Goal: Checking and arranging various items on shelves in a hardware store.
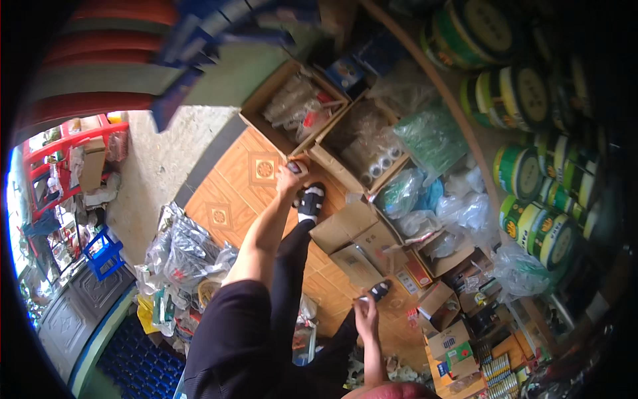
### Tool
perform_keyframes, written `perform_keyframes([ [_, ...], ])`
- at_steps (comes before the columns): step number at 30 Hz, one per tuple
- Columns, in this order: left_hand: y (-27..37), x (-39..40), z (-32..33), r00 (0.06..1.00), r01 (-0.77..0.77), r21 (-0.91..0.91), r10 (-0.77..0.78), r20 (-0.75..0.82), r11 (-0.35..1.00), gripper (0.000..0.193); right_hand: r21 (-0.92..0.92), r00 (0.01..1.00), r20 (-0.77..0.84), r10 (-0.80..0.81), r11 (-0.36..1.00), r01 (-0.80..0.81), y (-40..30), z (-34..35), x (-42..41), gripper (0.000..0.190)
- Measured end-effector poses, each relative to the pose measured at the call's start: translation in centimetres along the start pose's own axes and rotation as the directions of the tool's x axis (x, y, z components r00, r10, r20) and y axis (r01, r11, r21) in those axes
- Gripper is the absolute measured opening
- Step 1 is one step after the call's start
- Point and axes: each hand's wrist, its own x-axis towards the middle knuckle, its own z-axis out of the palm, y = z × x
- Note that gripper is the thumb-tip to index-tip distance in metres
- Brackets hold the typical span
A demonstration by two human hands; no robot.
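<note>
My left hand (289, 180) reaches far out over the tiled floor, closed around a small dark object (294, 167). What that object is, I cannot tell. Just beyond this hand is the near corner of an open cardboard box (264, 130) with clear plastic-wrapped items in it. Beside it stands another open carton (336, 167), holding white tube-like rolls (383, 163) and clear plastic. Lower down, close to my body, my right hand (367, 316) pinches a small white thing (364, 299), too small to name. My shoes (312, 199) show on the floor near both hands.
Plastic bags (463, 209) fill a carton at the right, below shelves of round green-and-yellow tubs (518, 172). Empty-looking flaps of a carton (359, 234) spread across the floor. Bagged goods (184, 249) heap at the left, near a blue plastic stool (103, 253) and a red rack (75, 149).
</note>
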Motion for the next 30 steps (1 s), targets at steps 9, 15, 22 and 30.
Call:
perform_keyframes([
  [9, 10.2, -27.2, -18.1, 0.399, -0.763, -0.455, 0.889, 0.227, 0.459, 0.058, 0.812, 0.788, 0.560, -0.257, 0.362, -0.459, -17.4, 1.1, 14.0, 0.069],
  [15, 29.5, -20.6, -26.8, 0.193, -0.966, -0.238, 0.890, -0.414, 0.099, 0.062, 0.866, 0.813, 0.492, -0.312, 0.276, -0.418, -22.1, -2.1, 8.8, 0.060],
  [22, 42.1, -18.4, -26.9, -0.088, -0.973, -0.125, 0.810, -0.579, -0.195, 0.084, 0.760, 0.991, 0.132, 0.017, 0.640, -0.112, -11.5, -2.1, 2.8, 0.036],
  [30, 42.0, -17.1, -27.3, 0.199, -0.958, -0.282, 0.843, -0.499, 0.059, 0.075, 0.872, 0.960, 0.277, 0.030, 0.412, -0.265, -14.3, -2.9, -5.5, 0.051],
])
